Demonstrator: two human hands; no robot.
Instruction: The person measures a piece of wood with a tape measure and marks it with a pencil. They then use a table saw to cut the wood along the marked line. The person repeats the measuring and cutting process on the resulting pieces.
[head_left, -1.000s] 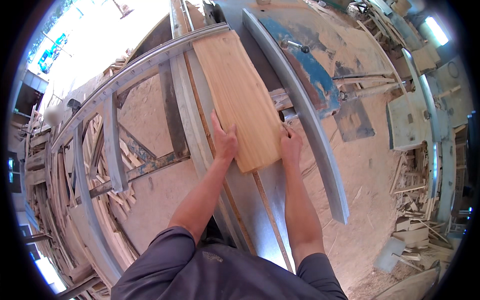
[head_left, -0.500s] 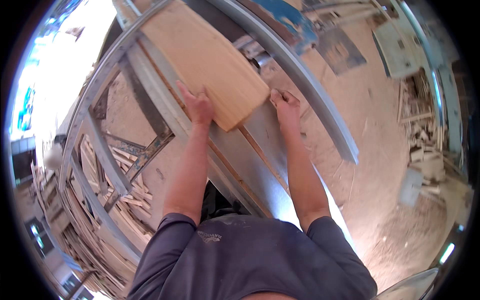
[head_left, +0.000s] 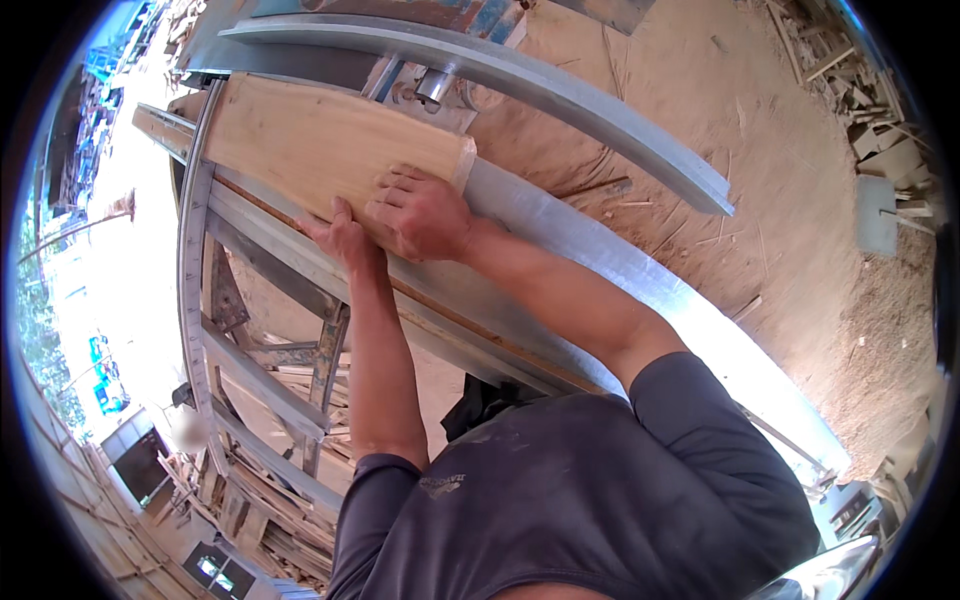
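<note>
A thick, pale wooden board lies flat on the metal machine table, running from the far left toward the middle. My left hand is at the board's near long edge, two of its fingers spread apart and touching the wood. Right beside it, my right hand bends its fingers over the board's top near the right end. Its thumb is hidden from sight. The board's squared right end reaches a little past my right hand.
A long grey metal rail arches above the table's far side. At the left stands a metal frame bar with ruler-like marks. Wood offcuts are heaped at the lower left, and more scraps lie at the right on the dusty floor.
My right hand has moved from the board's end corner onto its top, close to my left hand. The view has turned, so the board now lies more crosswise.
</note>
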